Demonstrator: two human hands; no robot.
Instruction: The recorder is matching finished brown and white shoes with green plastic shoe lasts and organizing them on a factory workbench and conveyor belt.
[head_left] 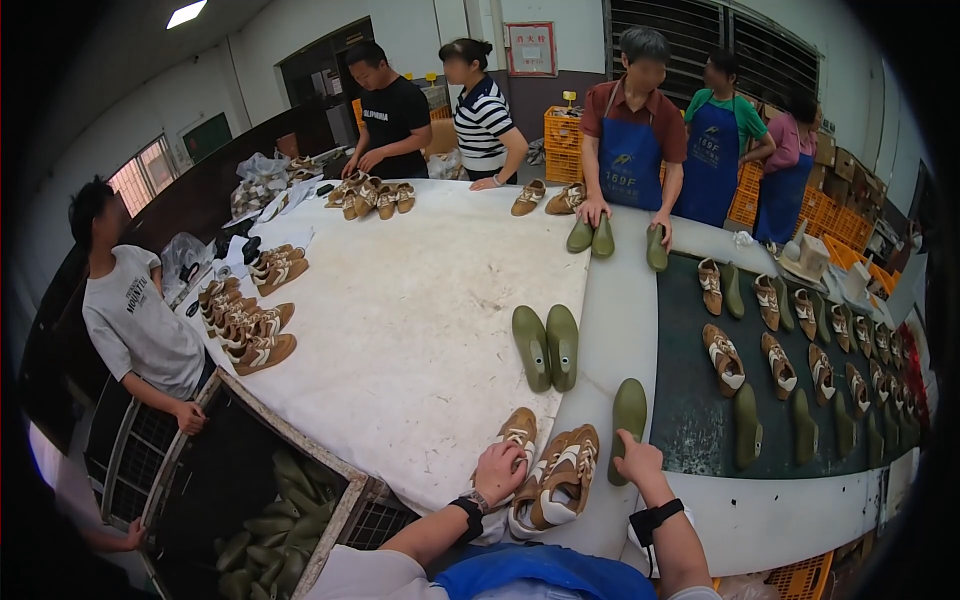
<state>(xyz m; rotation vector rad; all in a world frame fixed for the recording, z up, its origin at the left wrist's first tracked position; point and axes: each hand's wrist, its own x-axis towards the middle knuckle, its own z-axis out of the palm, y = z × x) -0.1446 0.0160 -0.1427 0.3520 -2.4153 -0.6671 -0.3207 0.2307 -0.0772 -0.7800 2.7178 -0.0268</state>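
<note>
My left hand [499, 473] is closed over a brown suede sneaker [519, 428] with white stripes, close to my body on the white table. A pair of matching sneakers [567, 478] stands between my two hands. On the right, my right hand [639, 461] grips the near end of a green shoe last [629, 405], its index finger laid along the top. The last rests on the table, toe pointing away from me. Farther off lie two more green shoe lasts [531, 350] [562, 348], side by side.
At right, a dark green mat [690, 430] carries rows of sneakers and lasts. A bin [280, 415] of lasts stands lower left. More sneakers [255, 335] line the table's left side. Across the table, a person in a blue apron [632, 150] handles lasts; several others stand around.
</note>
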